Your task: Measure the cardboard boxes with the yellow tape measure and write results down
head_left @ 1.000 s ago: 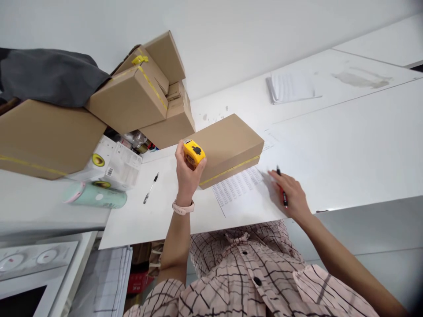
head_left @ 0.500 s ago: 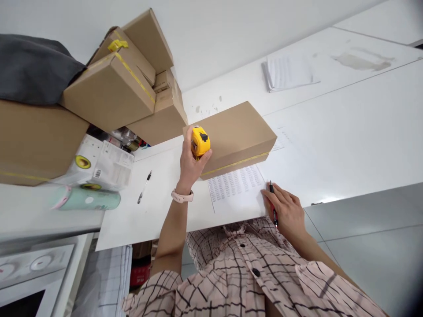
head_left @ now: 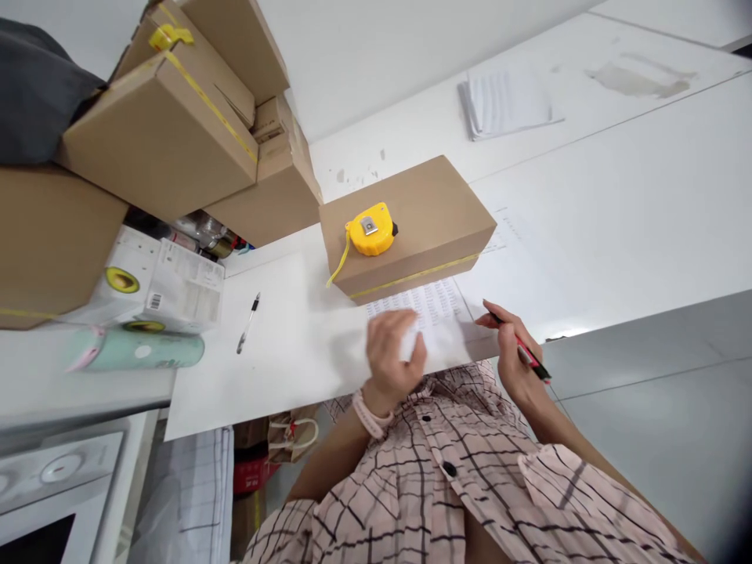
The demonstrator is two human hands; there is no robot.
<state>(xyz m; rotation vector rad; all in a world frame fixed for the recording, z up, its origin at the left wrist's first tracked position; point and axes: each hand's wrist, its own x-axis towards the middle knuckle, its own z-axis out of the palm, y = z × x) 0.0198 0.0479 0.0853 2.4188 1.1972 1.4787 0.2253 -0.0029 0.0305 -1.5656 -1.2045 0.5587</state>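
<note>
A yellow tape measure (head_left: 374, 230) lies on its side on top of a closed cardboard box (head_left: 435, 205), its yellow strap hanging over the box's left end. Partly under the box is a printed sheet (head_left: 442, 301) with columns of small text. My left hand (head_left: 392, 352), a pink band at its wrist, hovers over or rests on the sheet's near part, empty, thumb apart from the curled, slightly blurred fingers. At the sheet's right edge my right hand (head_left: 517, 345) grips a black and red pen (head_left: 533, 360), its tip toward the paper.
Another pen (head_left: 248, 323) lies on the white table to the left. Stacked cardboard boxes (head_left: 164, 133), a carton with avocado pictures (head_left: 170, 282) and a mint green bottle (head_left: 146, 349) stand further left. A pile of papers (head_left: 510, 102) lies at the back.
My left hand has let go of the tape measure, which now lies on the box, and has come down to the sheet. My right hand has turned the pen into a writing hold.
</note>
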